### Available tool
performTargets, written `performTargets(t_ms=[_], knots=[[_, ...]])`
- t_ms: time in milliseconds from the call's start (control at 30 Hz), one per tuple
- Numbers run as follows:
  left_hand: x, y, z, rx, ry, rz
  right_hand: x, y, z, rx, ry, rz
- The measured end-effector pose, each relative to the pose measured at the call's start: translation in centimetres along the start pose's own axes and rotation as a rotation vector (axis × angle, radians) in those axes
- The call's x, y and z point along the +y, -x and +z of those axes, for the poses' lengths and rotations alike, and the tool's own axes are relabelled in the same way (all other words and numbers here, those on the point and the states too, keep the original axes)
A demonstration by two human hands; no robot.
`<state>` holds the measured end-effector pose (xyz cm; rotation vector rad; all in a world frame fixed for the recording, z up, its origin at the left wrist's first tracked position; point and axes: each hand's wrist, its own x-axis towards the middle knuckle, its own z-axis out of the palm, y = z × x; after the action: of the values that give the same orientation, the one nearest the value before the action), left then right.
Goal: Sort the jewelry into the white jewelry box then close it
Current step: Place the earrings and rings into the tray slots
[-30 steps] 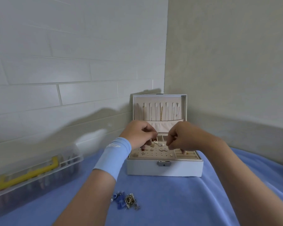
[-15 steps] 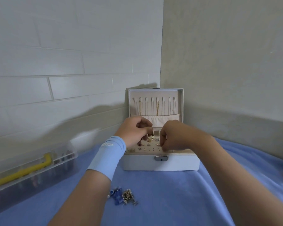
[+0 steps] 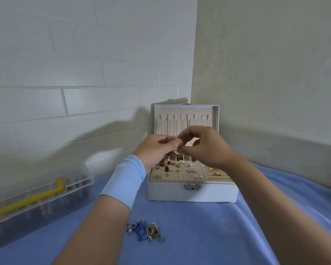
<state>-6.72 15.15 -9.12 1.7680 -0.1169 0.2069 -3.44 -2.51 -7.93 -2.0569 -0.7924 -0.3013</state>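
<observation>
Head view: both hands meet over the open box

White jewelry box (image 3: 170, 192) sits open on the blue cloth (image 3: 199, 236), lid up in the wall corner. Just above its tray, left hand (image 3: 157, 150) and right hand (image 3: 204, 148) touch tips, fingers curled in a pinch. What's between them, I cannot tell. Loose jewelry (image 3: 145, 229) lies nearer.

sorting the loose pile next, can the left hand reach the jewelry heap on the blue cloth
Probably yes: the jewelry heap lies uncovered on the blue cloth by the left forearm. The left hand is over the white jewelry box, fingertips meeting the right hand, so it must pull back.
</observation>
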Motion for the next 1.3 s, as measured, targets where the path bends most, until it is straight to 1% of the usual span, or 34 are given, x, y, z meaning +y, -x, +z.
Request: performTargets(t_ms=[133,233,333,433,500,567,667,733,800,900,1000,1067,1200,1300], knots=[[0.2,0.1,-0.2,-0.004,0.118,-0.056,0.0,0.0,0.5,0.103,-0.143,-0.008],[0.5,0.2,-0.6,-0.025,0.116,-0.043,0.1,0.2,0.9,0.134,-0.238,-0.020],[0.5,0.2,-1.2,-0.032,0.118,-0.033,-0.1,0.3,1.3,0.166,-0.273,-0.067],[0.6,0.3,-1.6,-0.033,0.066,-0.019,0.1,0.2,1.5,0.148,-0.307,-0.077],[0.6,0.3,-1.8,-0.022,-0.035,0.009,0.2,0.2,1.6,0.131,-0.296,-0.051],[0.5,0.2,-2.1,-0.026,-0.170,0.031,0.4,0.3,1.9,0.121,-0.257,-0.006],[0.2,-0.1,-2.6,-0.051,-0.452,0.066,0.2,0.4,2.2,0.085,-0.182,0.078],[0.0,-0.2,-3.0,-0.066,-0.586,0.071,0.2,0.4,2.5,0.070,-0.137,0.101],[-0.2,-0.2,-3.4,-0.089,-0.640,0.055,0.1,0.5,2.9,0.040,-0.018,0.109],[-0.6,-0.2,-3.5,-0.167,-0.739,0.027,-0.2,0.7,3.3,-0.080,0.331,0.094],[-1.0,-0.1,-3.3,-0.205,-0.826,-0.002,-0.5,0.8,3.7,-0.167,0.528,0.026],[-1.1,-0.2,-3.4,-0.213,-0.868,-0.013,-0.4,0.8,4.1,-0.188,0.578,-0.007],[-1.3,-0.2,-3.4,-0.237,-0.907,-0.022,-0.2,0.7,4.5,-0.185,0.609,-0.010],[-1.4,-0.3,-3.4,-0.219,-0.926,-0.035,-0.1,0.7,4.9,-0.182,0.625,-0.017]])
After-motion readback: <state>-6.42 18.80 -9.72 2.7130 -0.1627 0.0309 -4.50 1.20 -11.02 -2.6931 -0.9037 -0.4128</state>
